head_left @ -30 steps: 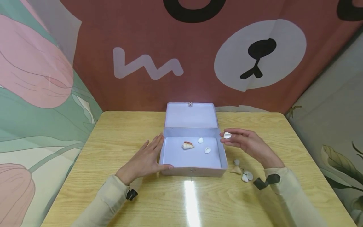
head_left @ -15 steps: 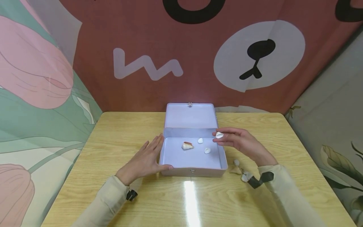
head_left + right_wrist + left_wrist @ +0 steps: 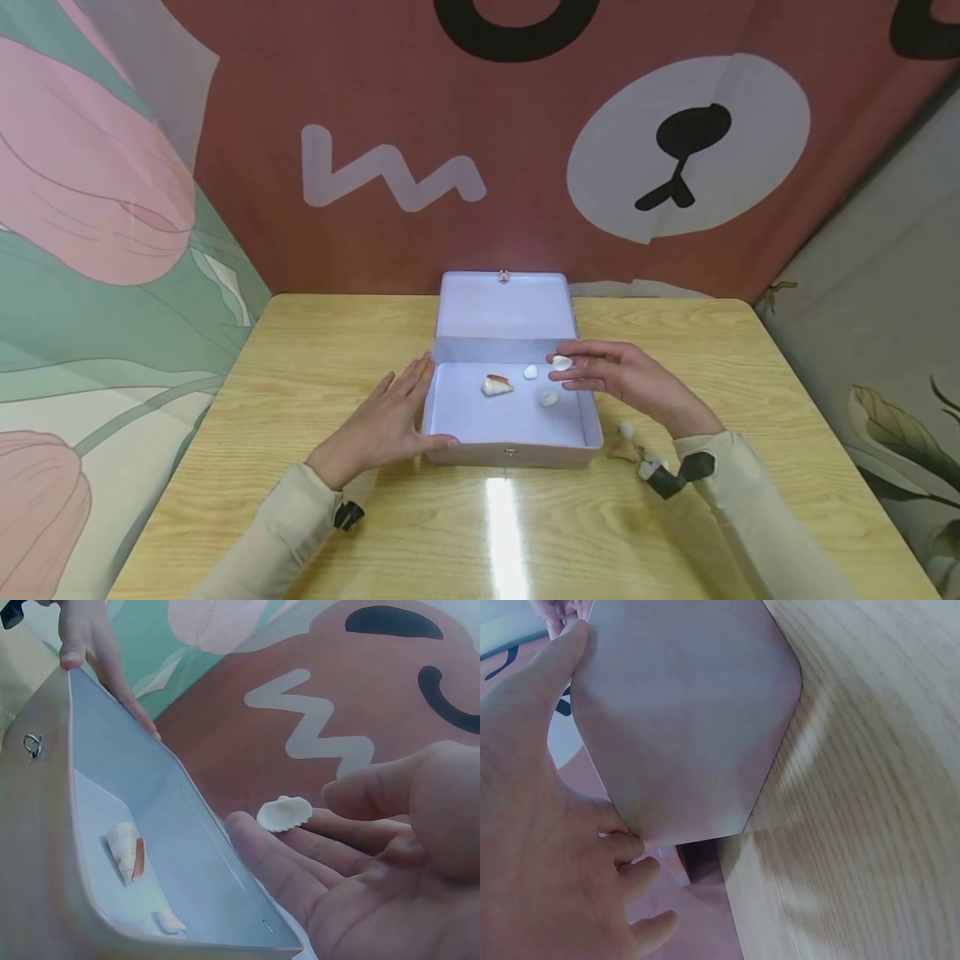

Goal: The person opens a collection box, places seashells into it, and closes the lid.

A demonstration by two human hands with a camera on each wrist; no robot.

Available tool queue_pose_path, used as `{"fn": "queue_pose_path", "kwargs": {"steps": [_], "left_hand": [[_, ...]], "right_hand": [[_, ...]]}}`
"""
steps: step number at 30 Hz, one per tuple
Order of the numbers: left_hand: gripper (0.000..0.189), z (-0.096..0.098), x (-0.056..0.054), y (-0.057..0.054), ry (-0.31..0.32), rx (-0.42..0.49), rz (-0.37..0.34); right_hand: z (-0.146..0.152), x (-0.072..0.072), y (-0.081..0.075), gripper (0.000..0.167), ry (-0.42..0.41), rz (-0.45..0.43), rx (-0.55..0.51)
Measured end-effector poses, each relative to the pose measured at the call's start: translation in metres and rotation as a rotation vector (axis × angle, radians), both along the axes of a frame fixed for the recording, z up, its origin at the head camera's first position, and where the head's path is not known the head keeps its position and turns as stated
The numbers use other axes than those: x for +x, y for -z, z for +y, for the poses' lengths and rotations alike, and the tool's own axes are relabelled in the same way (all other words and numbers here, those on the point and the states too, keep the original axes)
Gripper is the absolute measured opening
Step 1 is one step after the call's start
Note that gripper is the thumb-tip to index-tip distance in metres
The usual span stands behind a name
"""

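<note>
Now the right hand point(image 3: 630, 383), right of the frame's centre, pinches a white shell point(image 3: 561, 362) above the open box point(image 3: 547, 456). Well apart from it, the left hand point(image 3: 378, 432) lies spread along the box's left side, thumb on the front rim. A cone shell point(image 3: 497, 386) and two small shells point(image 3: 530, 372) lie inside; more shells point(image 3: 626, 430) sit on the table point(image 3: 247, 417), lower right.
</note>
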State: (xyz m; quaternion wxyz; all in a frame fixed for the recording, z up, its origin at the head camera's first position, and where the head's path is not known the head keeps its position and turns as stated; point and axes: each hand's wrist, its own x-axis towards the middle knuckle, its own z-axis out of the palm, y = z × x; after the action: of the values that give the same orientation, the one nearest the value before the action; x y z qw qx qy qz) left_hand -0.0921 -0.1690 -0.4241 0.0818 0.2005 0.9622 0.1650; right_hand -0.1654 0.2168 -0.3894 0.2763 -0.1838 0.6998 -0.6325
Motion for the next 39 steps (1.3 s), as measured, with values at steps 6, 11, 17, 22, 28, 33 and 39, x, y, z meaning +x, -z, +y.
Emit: {"fn": "queue_pose_path", "kwargs": {"steps": [6,11,17,22,28,33,39], "left_hand": [[0.127,0.0,0.0,0.0,0.0,0.001,0.001],[0.127,0.0,0.0,-0.001,-0.003,0.005,-0.001],[0.127,0.0,0.0,-0.001,-0.004,0.007,-0.003],[0.128,0.001,0.0,-0.001,-0.008,0.008,-0.007],[0.128,0.001,-0.001,0.0,-0.005,0.011,-0.006],[0.128,0.001,0.0,0.001,0.001,0.013,0.004],[0.127,0.001,0.001,-0.001,0.0,0.013,-0.003]], "right_hand": [[-0.001,0.001,-0.002,0.047,-0.01,0.001,-0.007],[-0.002,0.0,-0.002,0.05,-0.022,0.01,-0.014],[-0.001,0.001,-0.005,0.05,-0.015,0.018,0.0],[0.002,0.002,-0.005,0.051,-0.013,0.023,0.006],[0.005,0.003,-0.004,0.049,-0.005,0.022,0.002],[0.008,0.005,-0.004,0.052,0.004,0.03,0.001],[0.016,0.006,-0.005,0.051,0.026,0.05,-0.006]]}}
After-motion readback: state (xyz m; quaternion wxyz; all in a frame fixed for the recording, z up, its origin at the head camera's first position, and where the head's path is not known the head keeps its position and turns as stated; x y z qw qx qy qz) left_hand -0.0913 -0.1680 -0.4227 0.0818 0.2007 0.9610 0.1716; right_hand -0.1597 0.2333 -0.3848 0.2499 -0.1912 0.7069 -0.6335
